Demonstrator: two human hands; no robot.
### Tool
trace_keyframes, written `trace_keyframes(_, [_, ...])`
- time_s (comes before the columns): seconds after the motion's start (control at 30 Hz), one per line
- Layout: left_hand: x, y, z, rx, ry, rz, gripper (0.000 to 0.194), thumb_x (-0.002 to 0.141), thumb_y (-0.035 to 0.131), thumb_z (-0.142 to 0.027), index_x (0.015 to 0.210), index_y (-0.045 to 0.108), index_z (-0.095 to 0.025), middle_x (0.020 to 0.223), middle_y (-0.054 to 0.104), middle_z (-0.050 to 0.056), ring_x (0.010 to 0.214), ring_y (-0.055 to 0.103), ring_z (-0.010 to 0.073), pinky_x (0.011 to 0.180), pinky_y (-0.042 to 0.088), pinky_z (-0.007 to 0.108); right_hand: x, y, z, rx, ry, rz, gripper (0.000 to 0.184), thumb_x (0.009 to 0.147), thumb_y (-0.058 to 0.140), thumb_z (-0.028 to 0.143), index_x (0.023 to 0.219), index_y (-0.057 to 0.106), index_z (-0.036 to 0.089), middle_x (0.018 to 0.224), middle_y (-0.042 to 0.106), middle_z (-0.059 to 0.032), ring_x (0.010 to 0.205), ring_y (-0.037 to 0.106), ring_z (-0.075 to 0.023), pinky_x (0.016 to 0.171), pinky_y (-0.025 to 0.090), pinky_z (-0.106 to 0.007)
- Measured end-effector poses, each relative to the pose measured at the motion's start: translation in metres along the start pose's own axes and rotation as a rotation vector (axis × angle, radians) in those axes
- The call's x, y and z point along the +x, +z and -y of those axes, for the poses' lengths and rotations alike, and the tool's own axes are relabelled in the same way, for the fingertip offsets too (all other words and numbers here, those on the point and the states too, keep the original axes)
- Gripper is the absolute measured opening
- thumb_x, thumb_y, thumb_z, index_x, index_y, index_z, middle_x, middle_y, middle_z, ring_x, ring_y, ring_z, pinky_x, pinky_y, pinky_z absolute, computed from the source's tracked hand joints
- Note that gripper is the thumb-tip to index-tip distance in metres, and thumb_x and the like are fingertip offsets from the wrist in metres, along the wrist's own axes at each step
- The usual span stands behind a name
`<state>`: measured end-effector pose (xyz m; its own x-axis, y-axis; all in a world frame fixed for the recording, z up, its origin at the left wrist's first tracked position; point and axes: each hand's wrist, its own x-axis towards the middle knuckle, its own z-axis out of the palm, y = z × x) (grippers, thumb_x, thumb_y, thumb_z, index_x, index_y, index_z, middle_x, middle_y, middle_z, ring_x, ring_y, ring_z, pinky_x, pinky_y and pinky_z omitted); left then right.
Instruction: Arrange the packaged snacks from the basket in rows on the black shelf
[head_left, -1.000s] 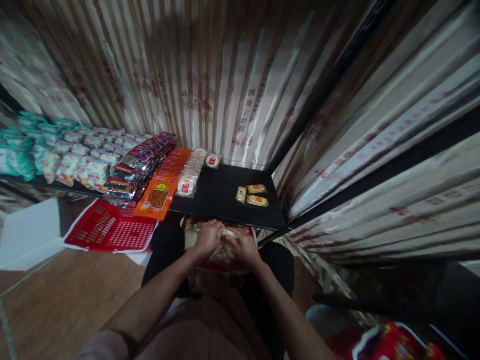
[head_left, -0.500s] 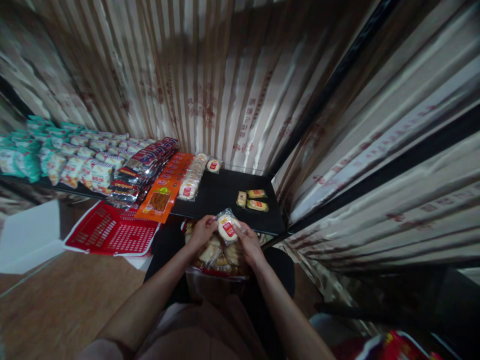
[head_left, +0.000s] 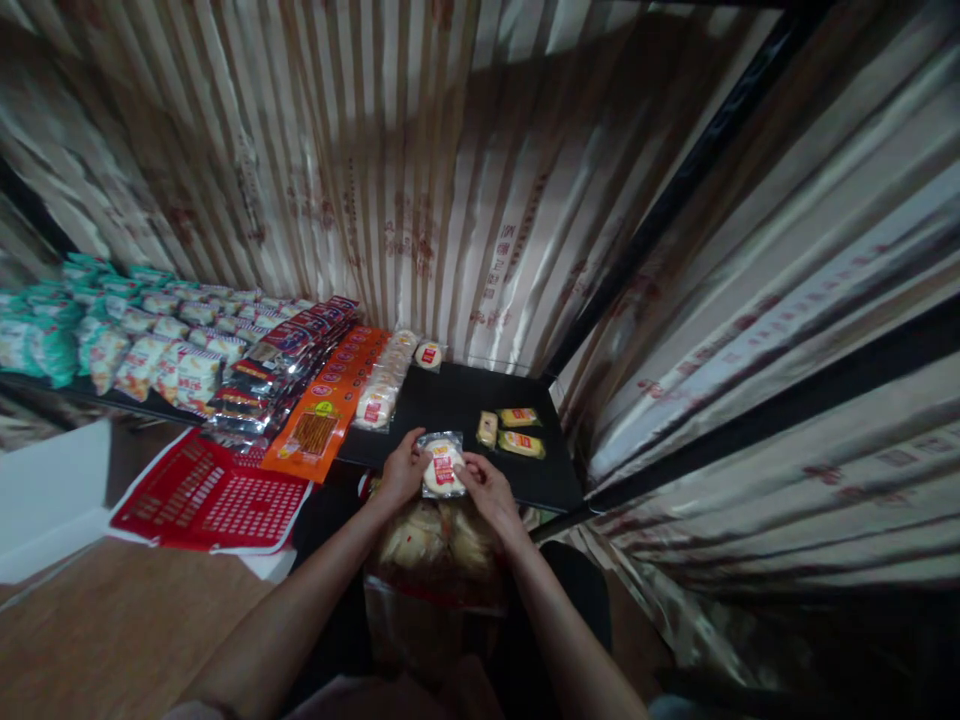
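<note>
Between my two hands is a round white packaged cake [head_left: 443,466] in clear wrap with a red label, face up. My left hand [head_left: 405,468] pinches its left edge, and my right hand [head_left: 486,484] pinches the right edge. Just below, on my lap, sits a container of wrapped snacks [head_left: 420,538], blurred and partly covered by my arms. Beyond my hands a row of similar round cakes [head_left: 381,385] lies on the black shelf [head_left: 450,392], with a single round cake [head_left: 428,355] behind it. Several small yellow packs [head_left: 520,443] lie to the right.
Left of the cakes are orange snack packets [head_left: 319,420], dark shiny packets [head_left: 262,380], white bags [head_left: 184,375] and green bags [head_left: 52,340]. A red basket [head_left: 210,495] stands below the shelf edge at left. A black post [head_left: 675,200] rises at the right before the curtain [head_left: 420,150].
The round cake has turned from tilted to squarely upright-facing and shifted slightly left between my hands. My view has tipped up a little, so the shelf appears lower.
</note>
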<state>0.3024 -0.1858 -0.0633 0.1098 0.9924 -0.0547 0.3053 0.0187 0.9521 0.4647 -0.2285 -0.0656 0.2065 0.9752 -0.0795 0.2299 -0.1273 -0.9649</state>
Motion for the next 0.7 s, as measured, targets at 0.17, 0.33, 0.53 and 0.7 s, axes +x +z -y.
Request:
trace_keyframes(0.17, [0.024, -0.001, -0.007, 0.191, -0.025, -0.065, 0.047, 0.082, 0.049, -0.021, 0.128, 0.043, -0.012, 0.086, 0.065, 0.004, 0.073, 0.062, 0.0135, 0.072, 0.049, 0.025, 0.033, 0.005, 0.004, -0.235, 0.001, -0.022, 0.023, 0.073, 0.058, 0.039, 0.085, 0.067, 0.021, 0.066, 0.066, 0.0010, 0.059, 0.058, -0.0135, 0.055, 0.042, -0.023])
trace_keyframes(0.33, [0.045, 0.010, -0.011, 0.343, 0.089, -0.208, 0.045, 0.080, 0.045, -0.013, 0.125, 0.047, -0.006, 0.116, 0.058, 0.016, 0.108, 0.056, 0.0215, 0.095, 0.043, 0.034, 0.072, 0.019, 0.019, -0.470, 0.017, -0.074, 0.018, 0.078, 0.054, 0.033, 0.086, 0.064, 0.021, 0.071, 0.066, 0.0007, 0.064, 0.060, -0.0138, 0.056, 0.039, -0.022])
trace_keyframes(0.53, [0.074, 0.030, -0.008, 0.449, 0.231, -0.200, 0.043, 0.081, 0.038, -0.005, 0.119, 0.056, -0.013, 0.127, 0.054, 0.012, 0.121, 0.046, 0.0231, 0.105, 0.037, 0.039, 0.129, 0.034, 0.026, -0.596, -0.006, -0.127, 0.017, 0.080, 0.053, 0.032, 0.088, 0.064, 0.022, 0.078, 0.069, -0.0023, 0.071, 0.063, -0.0167, 0.061, 0.040, -0.025])
trace_keyframes(0.7, [0.105, 0.034, -0.007, 0.498, 0.205, -0.117, 0.051, 0.079, 0.036, -0.001, 0.125, 0.051, -0.015, 0.131, 0.051, 0.012, 0.128, 0.039, 0.0236, 0.108, 0.033, 0.040, 0.168, 0.041, 0.020, -0.559, -0.007, -0.176, 0.016, 0.078, 0.055, 0.033, 0.086, 0.066, 0.024, 0.082, 0.070, -0.0045, 0.078, 0.065, -0.0202, 0.064, 0.043, -0.027])
